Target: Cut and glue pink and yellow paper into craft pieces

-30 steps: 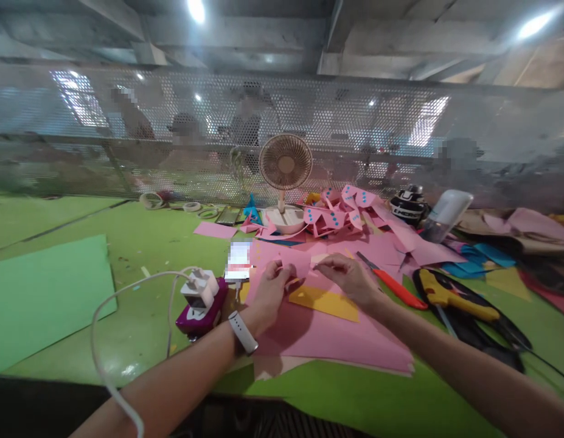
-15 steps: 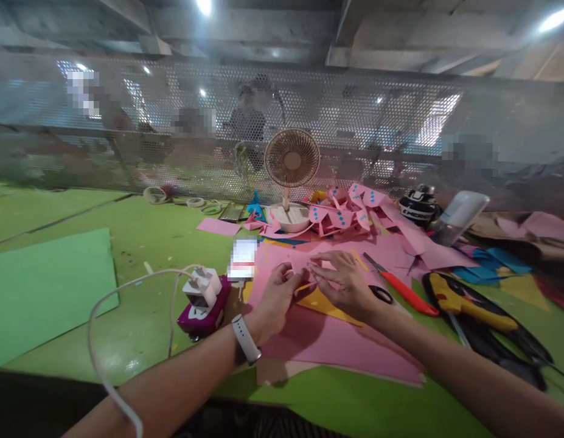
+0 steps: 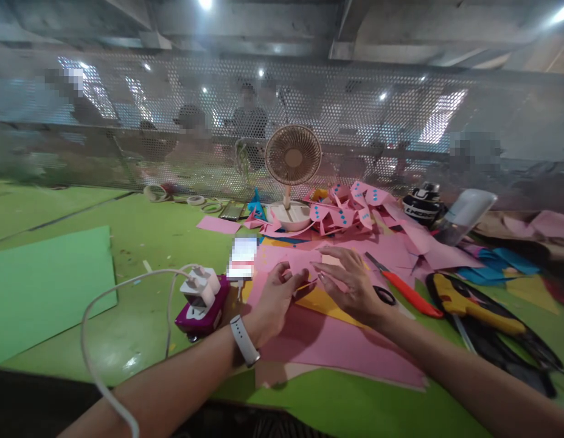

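Note:
My left hand [image 3: 278, 296], a white-banded watch [image 3: 244, 340] on its wrist, pinches a small piece of pink paper [image 3: 302, 264] between thumb and fingers. Just right of it is my right hand [image 3: 351, 286], fingers apart and tips close to the paper's edge; nothing shows in its grasp. Both hands are over a stack of sheets, with a yellow-orange sheet [image 3: 330, 302] lying on a large pink sheet [image 3: 350, 347]. Scissors with a black handle [image 3: 384, 295] lie partly hidden by my right hand. Beside them is a red-handled cutter [image 3: 412, 293].
A small fan [image 3: 293, 156] stands behind folded pink paper pieces [image 3: 343, 214]. At left are a phone [image 3: 243, 258], white plugs [image 3: 200, 286] on a purple block [image 3: 204, 319], and a green sheet [image 3: 48, 286]. A yellow-black glue gun [image 3: 477, 307] and bottle [image 3: 468, 213] stand right.
My right hand's fingers have drawn slightly away from the pink paper and spread. My left hand stays in nearly the same place. The view has shifted a little.

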Motion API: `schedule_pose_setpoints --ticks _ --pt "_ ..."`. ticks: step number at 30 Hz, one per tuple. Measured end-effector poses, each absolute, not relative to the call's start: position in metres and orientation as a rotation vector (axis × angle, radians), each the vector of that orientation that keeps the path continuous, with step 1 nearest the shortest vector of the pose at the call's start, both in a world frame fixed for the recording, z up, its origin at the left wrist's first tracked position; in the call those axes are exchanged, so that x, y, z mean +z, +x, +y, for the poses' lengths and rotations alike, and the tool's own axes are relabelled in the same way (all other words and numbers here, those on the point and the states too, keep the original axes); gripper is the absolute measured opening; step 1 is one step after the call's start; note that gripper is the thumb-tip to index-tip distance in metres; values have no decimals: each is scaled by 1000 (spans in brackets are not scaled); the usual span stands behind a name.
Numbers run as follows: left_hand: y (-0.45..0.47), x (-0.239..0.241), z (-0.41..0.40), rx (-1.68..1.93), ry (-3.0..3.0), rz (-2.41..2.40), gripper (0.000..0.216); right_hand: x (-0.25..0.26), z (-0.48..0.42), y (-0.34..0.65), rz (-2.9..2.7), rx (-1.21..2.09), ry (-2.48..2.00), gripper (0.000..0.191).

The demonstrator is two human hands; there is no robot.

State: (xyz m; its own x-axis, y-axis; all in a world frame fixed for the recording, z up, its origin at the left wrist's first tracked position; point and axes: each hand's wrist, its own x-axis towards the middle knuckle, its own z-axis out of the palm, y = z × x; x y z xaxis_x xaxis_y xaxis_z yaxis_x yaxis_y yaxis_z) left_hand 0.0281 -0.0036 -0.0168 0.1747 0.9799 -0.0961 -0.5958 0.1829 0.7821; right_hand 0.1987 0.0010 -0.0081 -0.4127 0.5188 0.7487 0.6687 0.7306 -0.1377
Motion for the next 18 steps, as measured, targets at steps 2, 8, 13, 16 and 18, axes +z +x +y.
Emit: schedule_pose_setpoints --ticks 2,8,13,16,18 --pt "27 -15 -4 1247 669 697 39 -7 -1 203 -2148 -313 -839 32" --pt "27 -10 -4 1258 622 785 34 -7 -5 212 -2411 -537 -695 35" --pt "27 -8 -7 1236 697 741 25 -10 -3 211 -2460 -631 -734 37" --pt "27 -8 -8 1224 714 722 23 -11 -2 209 -2435 -688 -779 38" --pt "28 -9 -8 1227 707 723 24 -11 -1 208 -2409 -703 -822 39"
